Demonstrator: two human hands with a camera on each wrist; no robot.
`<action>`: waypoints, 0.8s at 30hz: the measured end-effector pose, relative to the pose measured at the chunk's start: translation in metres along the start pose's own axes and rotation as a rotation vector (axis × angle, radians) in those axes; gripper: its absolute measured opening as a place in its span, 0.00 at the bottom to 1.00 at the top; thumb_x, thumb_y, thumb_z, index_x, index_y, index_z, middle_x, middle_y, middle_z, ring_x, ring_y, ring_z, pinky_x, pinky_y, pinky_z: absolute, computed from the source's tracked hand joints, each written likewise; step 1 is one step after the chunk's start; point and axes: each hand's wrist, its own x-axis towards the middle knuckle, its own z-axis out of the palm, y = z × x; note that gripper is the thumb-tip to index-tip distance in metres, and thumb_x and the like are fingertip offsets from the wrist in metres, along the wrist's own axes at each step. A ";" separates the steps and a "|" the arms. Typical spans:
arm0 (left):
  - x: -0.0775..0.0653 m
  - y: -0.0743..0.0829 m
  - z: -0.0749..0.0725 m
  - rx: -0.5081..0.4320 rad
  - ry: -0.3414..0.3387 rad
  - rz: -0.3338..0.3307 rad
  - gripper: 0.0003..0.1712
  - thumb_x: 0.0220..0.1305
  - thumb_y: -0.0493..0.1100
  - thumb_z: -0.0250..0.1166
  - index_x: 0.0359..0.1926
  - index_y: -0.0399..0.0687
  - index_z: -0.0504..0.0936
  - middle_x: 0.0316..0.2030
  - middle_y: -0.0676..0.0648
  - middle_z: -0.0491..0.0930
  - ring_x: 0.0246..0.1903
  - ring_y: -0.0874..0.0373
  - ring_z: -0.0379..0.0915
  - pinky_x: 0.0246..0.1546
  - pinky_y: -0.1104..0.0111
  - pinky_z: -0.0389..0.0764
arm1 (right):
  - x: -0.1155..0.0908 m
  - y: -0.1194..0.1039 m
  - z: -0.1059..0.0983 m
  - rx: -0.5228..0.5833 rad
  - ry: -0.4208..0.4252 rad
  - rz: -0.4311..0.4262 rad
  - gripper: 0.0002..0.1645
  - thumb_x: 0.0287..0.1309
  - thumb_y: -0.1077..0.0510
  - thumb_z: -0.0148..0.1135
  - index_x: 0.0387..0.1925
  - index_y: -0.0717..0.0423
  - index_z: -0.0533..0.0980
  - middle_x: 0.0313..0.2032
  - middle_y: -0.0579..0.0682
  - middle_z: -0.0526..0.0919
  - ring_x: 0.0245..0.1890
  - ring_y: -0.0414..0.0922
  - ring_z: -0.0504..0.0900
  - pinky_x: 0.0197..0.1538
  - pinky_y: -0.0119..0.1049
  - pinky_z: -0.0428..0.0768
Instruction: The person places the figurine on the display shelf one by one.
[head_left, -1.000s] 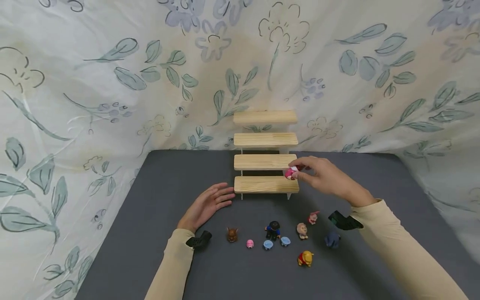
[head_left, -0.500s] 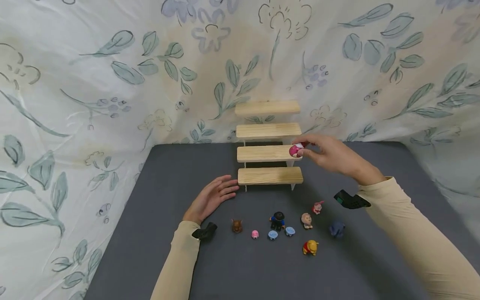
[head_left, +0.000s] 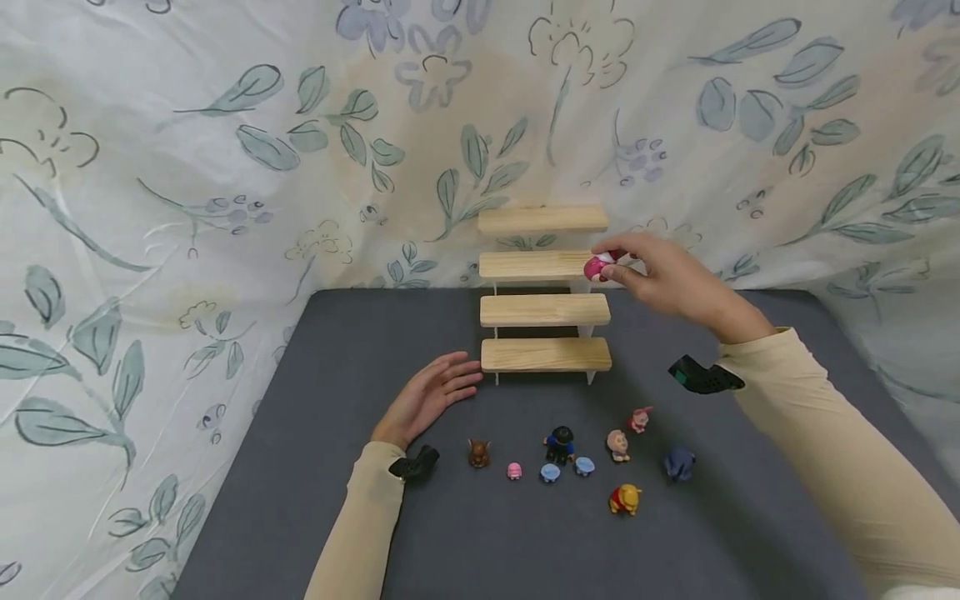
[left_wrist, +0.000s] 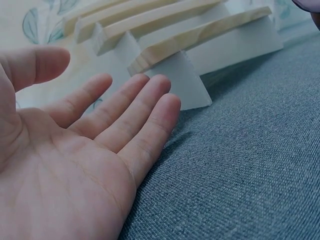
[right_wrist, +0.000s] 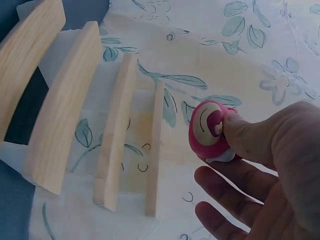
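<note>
Between thumb and fingers my right hand [head_left: 667, 279] pinches a small pink bear figurine [right_wrist: 210, 127] with a cream muzzle. In the head view the figurine overlaps the right end of the second-highest wooden step of a four-tier display stand [head_left: 546, 357]; in the right wrist view it is held up beside the top steps. My left hand [left_wrist: 95, 145] is palm up with relaxed, straight fingers, its fingertips close to the left end of the lowest step. Nothing lies in that palm.
Several figurines stand on the dark cloth in front: a brown one [head_left: 478, 452], a small pink one [head_left: 513, 471], a black-haired one [head_left: 559, 444], a yellow bear [head_left: 625, 499] and a blue one [head_left: 678, 463]. Two light-blue pieces [head_left: 550, 473] are among them. Floral fabric [head_left: 300, 208] hangs behind the stand.
My right hand has risen with the pink bear from around the lower steps to the second-highest one. The left hand has stayed beside the stand's lowest step.
</note>
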 end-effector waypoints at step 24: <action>0.006 -0.002 -0.003 0.031 0.000 0.011 0.35 0.82 0.49 0.45 0.79 0.36 0.50 0.75 0.32 0.58 0.71 0.46 0.67 0.71 0.59 0.72 | 0.058 0.005 -0.035 -0.076 -0.005 0.041 0.25 0.77 0.55 0.51 0.68 0.60 0.70 0.57 0.64 0.79 0.58 0.61 0.78 0.59 0.59 0.78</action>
